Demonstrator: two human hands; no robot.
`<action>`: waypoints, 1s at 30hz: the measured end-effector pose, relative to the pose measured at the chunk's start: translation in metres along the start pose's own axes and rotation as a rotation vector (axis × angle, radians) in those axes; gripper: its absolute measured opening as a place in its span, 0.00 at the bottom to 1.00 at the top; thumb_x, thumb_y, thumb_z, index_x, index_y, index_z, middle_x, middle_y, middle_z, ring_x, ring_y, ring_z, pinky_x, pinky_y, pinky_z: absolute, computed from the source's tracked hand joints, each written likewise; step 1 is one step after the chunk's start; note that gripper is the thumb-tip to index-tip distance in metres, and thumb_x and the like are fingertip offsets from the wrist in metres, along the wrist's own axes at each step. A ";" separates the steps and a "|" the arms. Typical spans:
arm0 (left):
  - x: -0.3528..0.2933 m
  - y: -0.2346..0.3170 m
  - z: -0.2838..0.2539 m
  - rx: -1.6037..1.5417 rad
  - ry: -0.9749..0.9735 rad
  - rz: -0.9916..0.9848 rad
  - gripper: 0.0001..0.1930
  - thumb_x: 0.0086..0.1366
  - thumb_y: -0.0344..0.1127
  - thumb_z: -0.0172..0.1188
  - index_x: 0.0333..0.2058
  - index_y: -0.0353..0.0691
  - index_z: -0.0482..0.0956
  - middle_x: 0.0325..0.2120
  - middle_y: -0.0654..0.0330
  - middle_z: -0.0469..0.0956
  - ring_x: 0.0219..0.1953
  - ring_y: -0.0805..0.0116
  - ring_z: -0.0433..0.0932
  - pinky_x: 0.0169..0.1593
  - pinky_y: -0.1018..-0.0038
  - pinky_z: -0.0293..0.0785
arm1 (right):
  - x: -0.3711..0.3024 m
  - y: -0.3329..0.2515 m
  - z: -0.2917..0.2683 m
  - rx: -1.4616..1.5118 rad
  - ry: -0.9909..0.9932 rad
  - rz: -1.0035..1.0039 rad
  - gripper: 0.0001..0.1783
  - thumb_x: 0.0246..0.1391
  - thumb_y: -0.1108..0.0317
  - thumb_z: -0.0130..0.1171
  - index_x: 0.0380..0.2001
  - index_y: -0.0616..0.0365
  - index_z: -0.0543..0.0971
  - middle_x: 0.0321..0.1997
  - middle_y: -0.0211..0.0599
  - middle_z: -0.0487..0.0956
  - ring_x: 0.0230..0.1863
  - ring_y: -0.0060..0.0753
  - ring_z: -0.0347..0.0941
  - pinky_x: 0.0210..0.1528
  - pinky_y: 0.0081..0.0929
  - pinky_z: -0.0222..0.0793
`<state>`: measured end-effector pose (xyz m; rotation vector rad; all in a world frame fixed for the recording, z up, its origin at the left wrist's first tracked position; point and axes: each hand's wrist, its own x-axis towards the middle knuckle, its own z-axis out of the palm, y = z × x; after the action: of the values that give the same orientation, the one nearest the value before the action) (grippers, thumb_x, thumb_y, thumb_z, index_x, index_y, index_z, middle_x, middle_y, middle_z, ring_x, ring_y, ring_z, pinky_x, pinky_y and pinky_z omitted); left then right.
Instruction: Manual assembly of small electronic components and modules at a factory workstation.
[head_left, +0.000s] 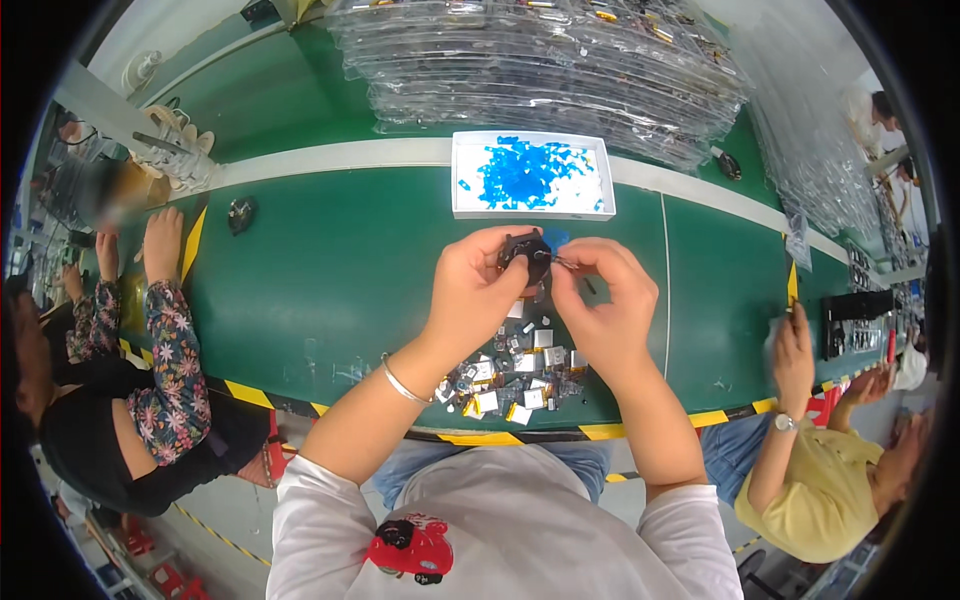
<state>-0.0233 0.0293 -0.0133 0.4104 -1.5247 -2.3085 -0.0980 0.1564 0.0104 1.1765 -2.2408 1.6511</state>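
Over the middle of the green bench, my left hand (478, 285) grips a small black watch-like case (524, 256) between thumb and fingers. My right hand (610, 305) is closed in a pinch at the case's right side. Thin wire-like ends show at its fingertips, but what they pinch is too small to tell. A bit of blue film (556, 239) shows just beyond the case, between the two hands. Below my hands lies a loose pile of small silver battery cells (525, 362) with yellow edges, mixed with little metal parts.
A white box (533, 214) of blue film pieces stands beyond my hands. Stacked clear plastic trays (550, 90) fill the back. A dark small item (241, 215) lies at left. Co-workers sit on both sides, one hand (793, 360) at right. Striped tape (480, 438) marks the near edge.
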 end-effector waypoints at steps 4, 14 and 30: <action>-0.005 -0.003 0.001 0.013 -0.018 0.089 0.13 0.62 0.19 0.50 0.46 0.27 0.73 0.37 0.57 0.78 0.36 0.76 0.78 0.37 0.80 0.78 | 0.000 0.001 0.003 -0.019 0.002 0.020 0.08 0.41 0.82 0.62 0.28 0.64 0.78 0.31 0.39 0.79 0.31 0.26 0.77 0.35 0.21 0.74; -0.007 -0.006 0.002 0.071 0.008 0.156 0.11 0.62 0.19 0.51 0.44 0.27 0.75 0.35 0.57 0.79 0.35 0.77 0.77 0.36 0.80 0.78 | -0.002 0.001 0.007 0.032 -0.038 -0.015 0.07 0.43 0.83 0.61 0.29 0.66 0.77 0.33 0.39 0.78 0.33 0.26 0.76 0.36 0.21 0.74; -0.008 0.001 -0.003 0.099 -0.056 0.126 0.12 0.64 0.20 0.49 0.47 0.27 0.72 0.42 0.53 0.76 0.41 0.67 0.79 0.45 0.70 0.80 | -0.004 0.006 0.008 0.186 -0.061 0.139 0.09 0.45 0.84 0.59 0.33 0.66 0.76 0.37 0.37 0.75 0.37 0.24 0.73 0.38 0.19 0.72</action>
<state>-0.0147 0.0300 -0.0131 0.2682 -1.6471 -2.1715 -0.0961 0.1522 0.0003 1.1471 -2.2944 1.9384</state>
